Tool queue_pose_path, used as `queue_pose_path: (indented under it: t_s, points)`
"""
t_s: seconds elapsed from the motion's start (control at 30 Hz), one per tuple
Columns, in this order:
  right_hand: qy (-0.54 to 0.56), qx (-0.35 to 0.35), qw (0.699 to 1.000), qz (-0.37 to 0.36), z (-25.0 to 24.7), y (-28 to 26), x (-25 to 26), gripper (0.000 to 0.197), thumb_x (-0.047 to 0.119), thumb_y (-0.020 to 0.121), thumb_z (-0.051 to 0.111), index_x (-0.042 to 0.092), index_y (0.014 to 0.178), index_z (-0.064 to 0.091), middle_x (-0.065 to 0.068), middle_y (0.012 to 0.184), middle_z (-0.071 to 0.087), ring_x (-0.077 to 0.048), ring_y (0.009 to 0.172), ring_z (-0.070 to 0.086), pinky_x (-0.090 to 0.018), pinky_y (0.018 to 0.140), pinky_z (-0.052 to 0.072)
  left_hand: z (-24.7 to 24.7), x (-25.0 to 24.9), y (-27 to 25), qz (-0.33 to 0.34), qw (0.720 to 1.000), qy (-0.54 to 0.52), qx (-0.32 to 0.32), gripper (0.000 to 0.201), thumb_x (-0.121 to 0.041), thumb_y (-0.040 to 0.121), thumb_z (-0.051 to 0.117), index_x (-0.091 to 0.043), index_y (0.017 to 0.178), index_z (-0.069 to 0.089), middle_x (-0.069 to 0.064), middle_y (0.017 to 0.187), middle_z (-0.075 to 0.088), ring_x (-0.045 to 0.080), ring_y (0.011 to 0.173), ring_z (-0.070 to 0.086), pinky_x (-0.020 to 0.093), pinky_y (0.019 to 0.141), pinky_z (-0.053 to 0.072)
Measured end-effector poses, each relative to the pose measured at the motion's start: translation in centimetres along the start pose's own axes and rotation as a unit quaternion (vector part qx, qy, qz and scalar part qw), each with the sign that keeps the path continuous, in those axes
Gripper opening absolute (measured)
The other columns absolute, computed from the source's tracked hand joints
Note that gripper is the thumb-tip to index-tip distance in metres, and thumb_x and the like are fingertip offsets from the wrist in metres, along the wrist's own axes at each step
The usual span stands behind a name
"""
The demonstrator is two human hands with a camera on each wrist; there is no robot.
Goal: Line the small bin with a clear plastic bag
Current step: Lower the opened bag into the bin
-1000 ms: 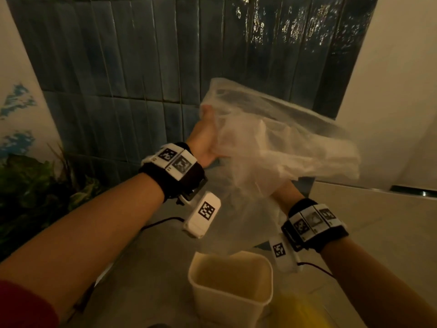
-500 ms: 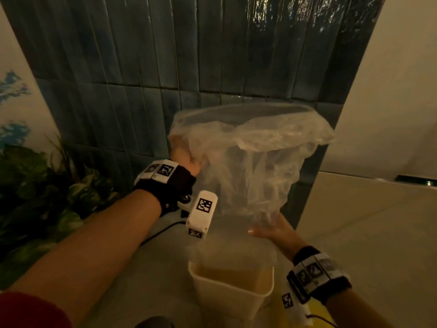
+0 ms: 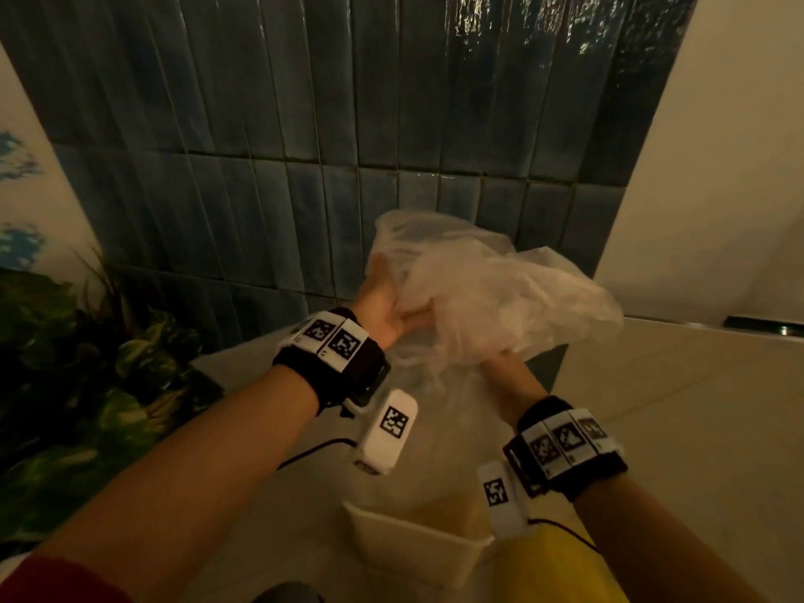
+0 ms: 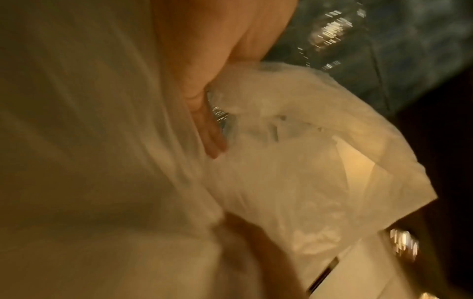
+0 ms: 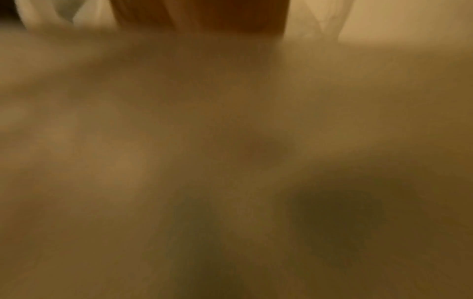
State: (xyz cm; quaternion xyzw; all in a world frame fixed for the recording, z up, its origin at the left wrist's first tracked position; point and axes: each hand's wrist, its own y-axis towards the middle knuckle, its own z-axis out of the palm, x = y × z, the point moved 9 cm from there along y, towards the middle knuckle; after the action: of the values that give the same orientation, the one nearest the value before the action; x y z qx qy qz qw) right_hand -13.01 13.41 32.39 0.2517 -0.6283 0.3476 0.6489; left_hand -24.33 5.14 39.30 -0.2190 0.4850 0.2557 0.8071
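Observation:
A clear plastic bag (image 3: pixel 500 293) hangs crumpled in the air above the small cream bin (image 3: pixel 391 522), its lower part trailing down into the bin's mouth. My left hand (image 3: pixel 387 306) grips the bag's upper left edge, the thumb on the film; in the left wrist view the fingers (image 4: pixel 210 139) lie along the plastic (image 4: pixel 307 165). My right hand (image 3: pixel 509 367) reaches up under the bunched right side and holds it, the fingers buried in the film. The right wrist view is a blur of plastic (image 5: pixel 230 141).
The bin stands on a pale floor (image 3: pixel 652 406) before a dark blue tiled wall (image 3: pixel 348 124). A leafy green plant (image 3: pixel 87 363) fills the left side. Something yellow (image 3: pixel 539 572) lies right of the bin. A pale wall (image 3: pixel 718 167) rises on the right.
Half a second ago the bag was spread wide with my right hand low on it. The right hand has risen to the bag's upper part, and the bag is crumpled between both hands.

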Motion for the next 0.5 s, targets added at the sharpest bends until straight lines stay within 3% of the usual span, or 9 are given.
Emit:
queue_pose_path:
  t_s: [0.07,0.13,0.2,0.3,0.37,0.43,0.5]
  points:
    - [-0.024,-0.022,0.999,-0.007,-1.9,0.0,0.6,0.032,0.007,0.093,0.048,0.001,0.124,0.051,-0.009,0.097,0.059,-0.017,0.069,0.061,-0.025,0.058,0.051,-1.4,-0.4,0.3,0.003,0.993,0.115,-0.017,0.053,-0.054,0.095,0.03,-0.023,0.137,0.044,0.006,0.128,0.057,0.029,0.112,0.057,0.048,0.089,0.052]
    - [-0.03,-0.039,0.999,-0.02,-3.1,0.1,1.2,0.026,0.009,0.093,0.047,0.0,0.115,0.056,-0.013,0.095,0.059,-0.023,0.07,0.057,-0.028,0.061,0.047,-2.1,-0.4,0.4,0.001,0.977,0.213,-0.03,0.064,-0.065,0.09,0.026,-0.027,0.14,0.04,0.006,0.139,0.053,0.027,0.12,0.055,0.049,0.102,0.046]
    - [-0.021,-0.034,0.999,-0.029,-3.3,0.5,1.6,0.021,0.016,0.093,0.048,0.005,0.106,0.061,-0.016,0.09,0.06,-0.028,0.077,0.056,-0.035,0.067,0.046,-2.8,0.9,0.4,-0.032,0.966,0.255,-0.023,0.072,-0.071,0.086,0.02,-0.029,0.14,0.039,0.006,0.139,0.053,0.028,0.124,0.053,0.048,0.107,0.042]
    - [-0.024,-0.001,1.0,-0.013,-1.9,0.5,1.6,0.02,0.012,0.094,0.045,0.01,0.11,0.058,-0.008,0.09,0.062,-0.023,0.081,0.058,-0.029,0.069,0.048,-1.3,4.0,0.0,-0.121,0.978,0.149,0.074,0.063,-0.07,0.088,0.019,-0.03,0.126,0.05,0.007,0.11,0.065,0.029,0.099,0.061,0.046,0.089,0.05]
    - [-0.036,0.052,0.998,0.001,0.0,0.4,1.3,0.027,0.014,0.093,0.05,0.009,0.119,0.056,-0.009,0.101,0.065,-0.024,0.089,0.062,-0.03,0.074,0.054,0.5,4.7,-0.2,-0.122,0.982,0.076,0.122,0.053,-0.059,0.095,0.025,-0.023,0.122,0.053,0.009,0.11,0.062,0.025,0.089,0.06,0.041,0.076,0.05]
    - [-0.068,0.086,0.994,0.009,1.4,-0.2,1.4,0.024,0.013,0.093,0.051,0.009,0.116,0.056,-0.011,0.106,0.063,-0.024,0.092,0.06,-0.029,0.079,0.054,1.8,4.6,-0.2,-0.106,0.984,0.06,0.127,0.045,-0.045,0.1,0.029,-0.017,0.125,0.052,0.008,0.11,0.064,0.022,0.089,0.062,0.037,0.069,0.053]
    - [-0.087,0.068,0.994,0.01,1.0,-0.4,1.5,0.018,0.007,0.094,0.048,0.01,0.11,0.055,-0.003,0.096,0.058,-0.02,0.092,0.055,-0.021,0.071,0.05,2.1,3.3,-0.3,-0.075,0.989,0.089,0.094,0.037,-0.036,0.101,0.034,-0.014,0.121,0.056,0.007,0.093,0.068,0.02,0.078,0.066,0.031,0.06,0.058]
